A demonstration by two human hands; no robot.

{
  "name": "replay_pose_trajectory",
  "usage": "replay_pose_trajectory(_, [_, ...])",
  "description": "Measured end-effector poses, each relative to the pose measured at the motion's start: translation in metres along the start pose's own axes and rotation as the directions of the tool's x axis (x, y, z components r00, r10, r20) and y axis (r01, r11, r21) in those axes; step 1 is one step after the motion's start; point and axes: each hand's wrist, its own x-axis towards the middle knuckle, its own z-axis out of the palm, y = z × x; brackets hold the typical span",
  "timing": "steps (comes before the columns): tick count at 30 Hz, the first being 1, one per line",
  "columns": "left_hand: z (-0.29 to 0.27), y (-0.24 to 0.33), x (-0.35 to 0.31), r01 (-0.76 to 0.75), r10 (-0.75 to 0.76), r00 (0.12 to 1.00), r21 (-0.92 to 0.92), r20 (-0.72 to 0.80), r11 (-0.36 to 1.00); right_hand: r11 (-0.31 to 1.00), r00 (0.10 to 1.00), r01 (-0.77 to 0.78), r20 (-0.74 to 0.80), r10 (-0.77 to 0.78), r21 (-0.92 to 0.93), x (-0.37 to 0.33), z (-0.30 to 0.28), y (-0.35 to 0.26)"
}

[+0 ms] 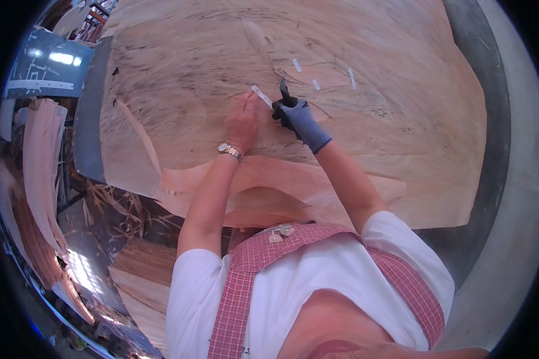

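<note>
A broad sheet of reddish-brown wood veneer lies under both my hands. My bare left hand, with a metal watch at the wrist, rests on the sheet with its fingers stretched forward. Right beside those fingertips is a narrow white strip, slanting toward the other hand. My right hand wears a blue-grey glove with black fingers, which are curled closed. A slim black thing sticks up from this grip; its kind is unclear. Just beyond lie short white strips.
A loose veneer piece lies along the near edge by my apron. Dark table margin shows at left. Further left stand stacked veneer sheets and a blue-grey panel. Wood scraps litter the floor below.
</note>
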Motion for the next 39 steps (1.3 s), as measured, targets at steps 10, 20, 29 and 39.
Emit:
replay_pose_trajectory(10, [0.003,-0.011,0.020,-0.306,0.272,0.951,0.313,0.148,0.899,0.078,0.723,0.278,0.156,-0.673,-0.957,0.030,-0.028,0.007])
replay_pose_trajectory(20, [-0.016,0.047,-0.042,-0.356,0.301,0.915,0.185,0.268,0.916,0.994,0.991,-0.095,-0.085,0.100,0.061,-0.066,-0.024,0.057])
replay_pose_trajectory(29, [-0.001,0.045,-0.068,-0.368,0.277,0.898,0.239,0.341,0.898,0.483,0.947,0.170,0.007,-0.322,-0.859,-0.056,-0.084,0.027])
replay_pose_trajectory(39, [-0.005,0.063,-0.058,-0.312,0.226,0.907,0.206,0.355,0.927,0.382,0.950,-0.086,-0.191,-0.245,-0.920,-0.029,-0.169,0.016])
